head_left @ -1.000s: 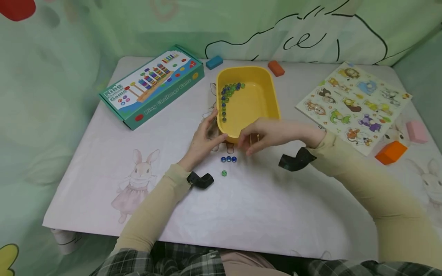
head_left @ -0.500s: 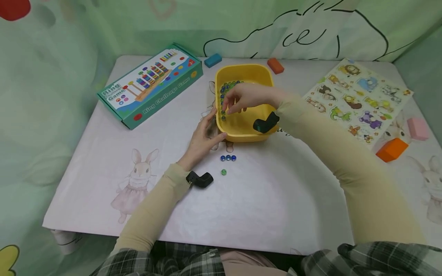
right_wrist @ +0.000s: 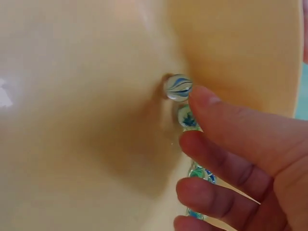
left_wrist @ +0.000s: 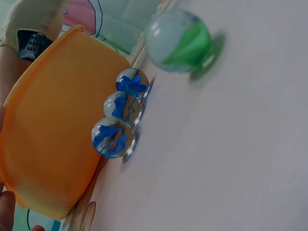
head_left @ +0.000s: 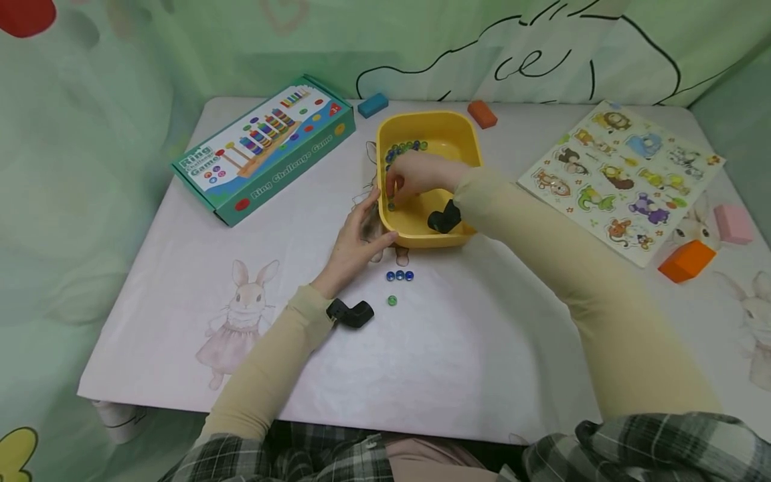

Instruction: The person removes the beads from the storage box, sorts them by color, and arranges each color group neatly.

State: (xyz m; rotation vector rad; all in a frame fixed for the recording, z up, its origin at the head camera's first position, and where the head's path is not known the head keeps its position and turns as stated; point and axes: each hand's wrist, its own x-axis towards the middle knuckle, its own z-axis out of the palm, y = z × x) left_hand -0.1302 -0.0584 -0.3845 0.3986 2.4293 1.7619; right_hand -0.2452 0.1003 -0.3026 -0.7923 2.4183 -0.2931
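Note:
My left hand (head_left: 355, 248) touches the near left corner of a yellow plastic tub (head_left: 436, 239), thumb at the front rim and fingers along the left side. Inside the tub, my right hand (head_left: 421, 177) reaches down to glass marbles (head_left: 408, 146) lined up by the left wall. In the right wrist view, the thumb and index finger stand apart on either side of a green-blue marble (right_wrist: 187, 117); a blue-striped marble (right_wrist: 178, 87) lies by the thumb tip. On the table before the tub sit three blue marbles (head_left: 400, 275) in a row and one green marble (head_left: 392, 300).
A green Ring Challenge Game box (head_left: 265, 154) lies at the back left. Behind the tub are a blue block (head_left: 373, 105) and a red-orange block (head_left: 482, 114). An animal puzzle board (head_left: 623, 181), an orange block (head_left: 687, 261) and a pink block (head_left: 733, 223) lie at the right.
My right hand has moved from the tub's front rim into the tub, left to the marble row, and lowered among the marbles. My left hand stays at the corner.

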